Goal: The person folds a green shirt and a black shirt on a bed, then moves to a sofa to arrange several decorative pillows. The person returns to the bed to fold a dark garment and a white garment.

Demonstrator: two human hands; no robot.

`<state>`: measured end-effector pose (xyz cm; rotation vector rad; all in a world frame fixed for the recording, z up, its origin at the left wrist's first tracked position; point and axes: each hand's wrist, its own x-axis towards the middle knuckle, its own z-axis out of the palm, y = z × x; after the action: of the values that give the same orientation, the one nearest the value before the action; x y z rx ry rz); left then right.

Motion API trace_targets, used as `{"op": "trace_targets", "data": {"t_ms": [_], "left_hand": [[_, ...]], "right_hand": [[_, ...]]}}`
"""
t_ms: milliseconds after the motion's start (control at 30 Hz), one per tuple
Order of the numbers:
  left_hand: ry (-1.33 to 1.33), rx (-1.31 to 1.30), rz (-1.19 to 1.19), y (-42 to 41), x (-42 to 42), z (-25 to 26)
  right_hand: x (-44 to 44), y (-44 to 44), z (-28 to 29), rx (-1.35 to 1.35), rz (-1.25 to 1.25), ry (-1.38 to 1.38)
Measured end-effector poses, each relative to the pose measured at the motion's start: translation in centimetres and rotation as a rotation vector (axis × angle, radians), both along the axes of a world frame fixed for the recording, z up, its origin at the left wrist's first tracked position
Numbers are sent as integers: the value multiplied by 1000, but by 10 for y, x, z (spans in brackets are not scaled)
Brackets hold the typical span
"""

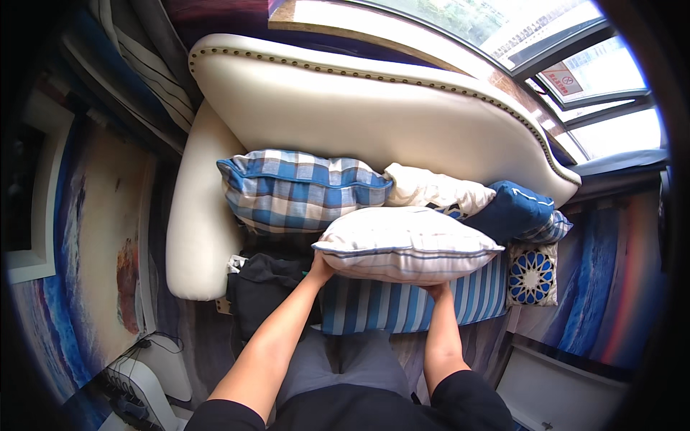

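A white cushion point(404, 242) with a dark blue piped edge and faint stripes is held up before me in both hands. My left hand point(322, 269) grips its left end, the fingers partly hidden by it. From below, my right hand point(437, 291) holds the cushion's lower side, and most of its fingers are out of sight. Behind it, a blue checked cushion point(302, 188) leans on the cream leather backrest point(345, 102). A cream patterned cushion point(439, 188) and a dark blue cushion point(506, 210) stand to its right. Beneath the held cushion lies a blue striped cushion point(415, 304).
Dark clothing point(264, 285) lies on the seat near the left armrest point(197, 237). A small checked cushion point(547, 229) and a cushion with a blue star pattern point(532, 275) are at the right end. Windows point(593, 70) are beyond the backrest. White devices with cables point(143, 388) stand lower left.
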<state>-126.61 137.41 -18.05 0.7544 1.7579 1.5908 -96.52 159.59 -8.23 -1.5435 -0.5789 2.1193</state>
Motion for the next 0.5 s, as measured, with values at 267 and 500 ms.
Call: {"op": "trace_targets", "data": {"t_ms": [267, 500], "left_hand": [[-708, -245, -142, 1, 11, -49], [-312, -647, -170, -5, -12, -75]], "right_hand": [[40, 3, -59, -39, -174, 219], [7, -2, -42, -137, -67, 228]]}}
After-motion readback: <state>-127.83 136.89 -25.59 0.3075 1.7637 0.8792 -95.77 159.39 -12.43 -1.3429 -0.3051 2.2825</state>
